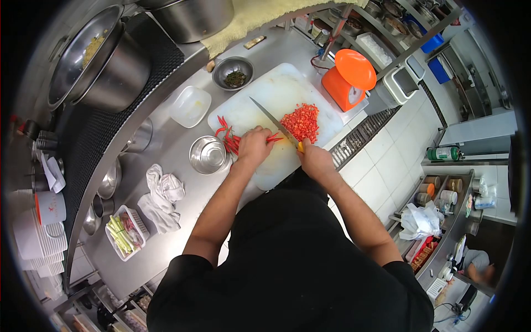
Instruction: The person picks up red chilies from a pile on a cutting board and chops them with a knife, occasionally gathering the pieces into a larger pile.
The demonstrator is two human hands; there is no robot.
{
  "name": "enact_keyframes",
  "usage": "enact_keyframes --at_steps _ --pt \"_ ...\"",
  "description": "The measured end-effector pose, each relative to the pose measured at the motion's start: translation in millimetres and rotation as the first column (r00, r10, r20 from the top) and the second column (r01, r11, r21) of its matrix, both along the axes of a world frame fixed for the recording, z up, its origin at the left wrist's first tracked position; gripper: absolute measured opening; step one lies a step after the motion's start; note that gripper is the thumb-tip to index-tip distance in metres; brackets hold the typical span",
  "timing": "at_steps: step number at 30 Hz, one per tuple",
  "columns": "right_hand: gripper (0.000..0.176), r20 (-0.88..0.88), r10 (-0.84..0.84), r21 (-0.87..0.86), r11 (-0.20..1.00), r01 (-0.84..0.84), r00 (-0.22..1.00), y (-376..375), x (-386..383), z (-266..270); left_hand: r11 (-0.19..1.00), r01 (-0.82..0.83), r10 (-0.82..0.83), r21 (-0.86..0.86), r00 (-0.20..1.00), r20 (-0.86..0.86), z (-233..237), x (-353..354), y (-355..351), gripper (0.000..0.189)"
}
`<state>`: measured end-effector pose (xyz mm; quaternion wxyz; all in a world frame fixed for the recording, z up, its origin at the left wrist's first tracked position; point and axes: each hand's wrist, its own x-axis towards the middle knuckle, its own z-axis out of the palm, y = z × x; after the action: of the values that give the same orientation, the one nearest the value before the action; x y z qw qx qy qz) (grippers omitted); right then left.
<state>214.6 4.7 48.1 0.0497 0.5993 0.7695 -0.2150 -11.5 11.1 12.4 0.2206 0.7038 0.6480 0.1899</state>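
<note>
My right hand [317, 161] is wrapped round the yellow handle of a kitchen knife [272, 120], whose long blade points away across the white cutting board [243, 113]. Red chillies [272, 138] stick out from under the fingers of my left hand [254, 145], which presses them on the board close to the blade. More whole chillies [231, 143] lie to the left of that hand. A heap of finely chopped red chilli [300, 123] sits right of the blade. My left fingertips are partly hidden.
Around the board stand a steel bowl [207, 155], a white dish [191, 106], a bowl holding dark green herbs [215, 73] and an orange scale [344, 88]. A cloth [161, 199] and a vegetable basket [139, 218] are at left. A person [477, 265] is at far right.
</note>
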Motion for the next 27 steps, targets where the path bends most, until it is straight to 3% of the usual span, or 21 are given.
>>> enact_keyframes --at_steps 7,19,23,27 --pt "0.031 -0.032 0.046 0.023 0.999 -0.045 0.998 -3.4 -16.2 23.0 1.000 -0.007 0.007 0.006 0.998 0.058 -0.7 6.0 -8.0 0.018" --pt "0.025 0.089 0.111 -0.041 0.993 -0.108 0.990 -6.8 -19.4 21.0 0.998 0.023 -0.015 -0.064 0.992 0.128 -2.5 -0.8 0.4 0.018" --pt "0.026 0.034 0.089 -0.040 0.995 -0.088 0.995 7.6 -26.1 -2.8 0.997 0.025 -0.013 -0.076 0.987 0.159 -2.0 -0.6 1.2 0.018" --pt "0.031 0.011 0.123 -0.036 0.992 -0.122 0.992 11.1 -26.2 9.7 0.994 0.027 -0.012 -0.106 0.990 0.139 -0.2 -1.1 2.4 0.019"
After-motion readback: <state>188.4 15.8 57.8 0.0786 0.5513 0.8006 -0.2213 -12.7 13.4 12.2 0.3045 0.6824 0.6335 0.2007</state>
